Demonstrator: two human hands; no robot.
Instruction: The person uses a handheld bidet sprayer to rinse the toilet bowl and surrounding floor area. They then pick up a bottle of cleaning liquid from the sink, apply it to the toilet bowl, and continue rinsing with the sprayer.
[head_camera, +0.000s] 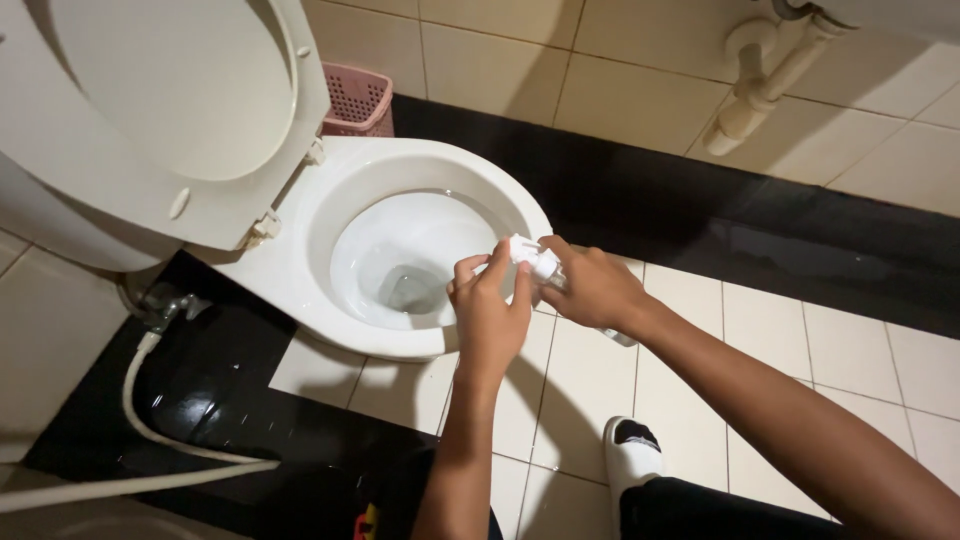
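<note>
A small clear bottle with a white cap (533, 258) is held over the front rim of the white toilet bowl (300, 270). My right hand (592, 287) wraps the bottle's body; its lower end sticks out beneath my wrist. My left hand (487, 310) pinches the white cap with thumb and fingertips. The bowl holds water, and its seat and lid (175, 100) stand raised to the left.
A pink perforated bin (358, 100) stands behind the toilet by the wall. A white hose (135, 410) runs from a valve across the black floor tiles at left. A white drain pipe (765, 85) hangs at top right. My white slipper (632, 455) rests on the cream tiles.
</note>
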